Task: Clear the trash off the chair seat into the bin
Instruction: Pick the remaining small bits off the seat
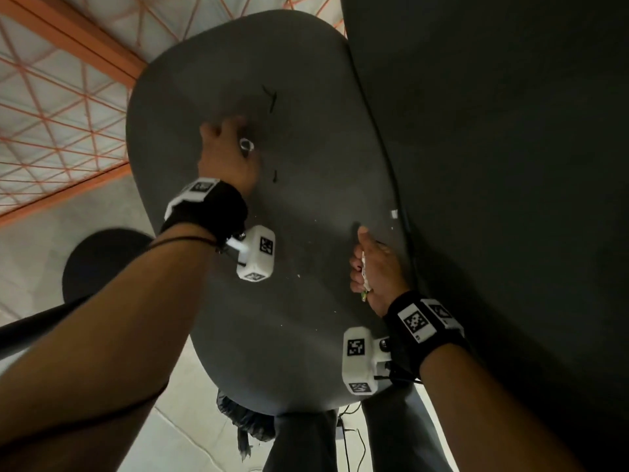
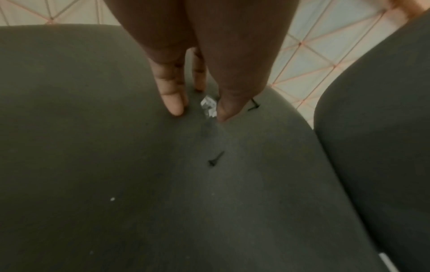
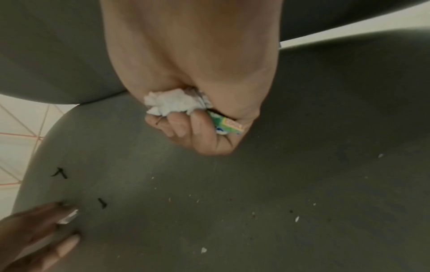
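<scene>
The grey chair seat [image 1: 299,318] carries small litter. My left hand [image 1: 235,139] reaches down near its far edge, fingers straight, tips on the fabric. A small silvery scrap [image 2: 208,107] lies between its thumb and forefinger [image 2: 174,106], against the thumb. My right hand [image 1: 360,264], near the backrest, grips a crumpled white tissue [image 3: 170,103] and a green wrapper [image 3: 229,126] in its curled fingers. One black screw [image 2: 216,159] lies just on the near side of my left hand. A crossed pair of black screws [image 3: 60,173] lies beyond it.
The dark backrest [image 1: 510,165] rises along the right. White crumbs [image 3: 203,250] dot the seat, and a white scrap [image 1: 394,213] sits by the backrest seam. A black bin bag [image 1: 248,427] shows under the seat's near end. Orange-lined floor [image 1: 51,114] lies to the left.
</scene>
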Available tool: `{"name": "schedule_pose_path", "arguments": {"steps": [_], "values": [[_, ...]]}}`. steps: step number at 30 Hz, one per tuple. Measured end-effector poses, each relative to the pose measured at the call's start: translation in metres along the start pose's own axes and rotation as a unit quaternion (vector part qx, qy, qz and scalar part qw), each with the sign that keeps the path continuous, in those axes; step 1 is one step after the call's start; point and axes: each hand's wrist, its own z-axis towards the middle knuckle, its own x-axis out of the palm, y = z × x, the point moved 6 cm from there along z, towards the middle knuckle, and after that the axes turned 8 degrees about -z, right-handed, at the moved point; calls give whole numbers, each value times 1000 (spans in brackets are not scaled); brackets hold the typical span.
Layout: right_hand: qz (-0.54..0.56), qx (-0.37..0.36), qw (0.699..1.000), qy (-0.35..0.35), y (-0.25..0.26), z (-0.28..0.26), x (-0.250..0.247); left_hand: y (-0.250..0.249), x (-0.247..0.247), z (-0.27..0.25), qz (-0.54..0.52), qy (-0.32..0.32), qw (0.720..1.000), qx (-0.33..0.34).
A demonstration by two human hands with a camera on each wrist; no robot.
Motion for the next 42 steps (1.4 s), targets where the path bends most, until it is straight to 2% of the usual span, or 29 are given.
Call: {"name": "schedule_pose_path", "arguments": {"steps": [4,7,11,15,17,20,24,26,28,31,34,38,42], "values": [[-15,23,1000,-11,-7,7,-6,0,5,14,40,21,999,12],[-35,38,998,-26,-12,11,-10,3,13,5,5,24,1000,11],[-29,46,998,-31,-14,12,-10,10,34,-19,-39,22,999,-25],[-8,59,998,-17,-10,10,-5,8,41,-25,-8,19,999,-47],[7,71,997,-3,-9,8,-3,2,39,-24,12,25,999,-35],[42,81,996,14,-7,5,-1,-5,36,-20,30,65,997,-27],[73,80,994,16,-3,4,-1,-17,32,-29,-25,128,989,-73],[86,76,993,18,-1,3,0,-34,39,-56,-72,187,978,-49],[102,70,992,27,2,1,2,-53,53,-97,-121,266,955,-42],[158,54,985,54,4,-1,8,-65,79,-143,-122,351,928,-30],[121,54,990,53,-5,-2,5,-63,97,-152,-86,349,933,-40],[39,46,996,58,-14,-5,4,-71,103,-154,8,366,930,39],[10,32,999,31,-7,-4,0,-70,101,-151,15,352,934,56]]}}
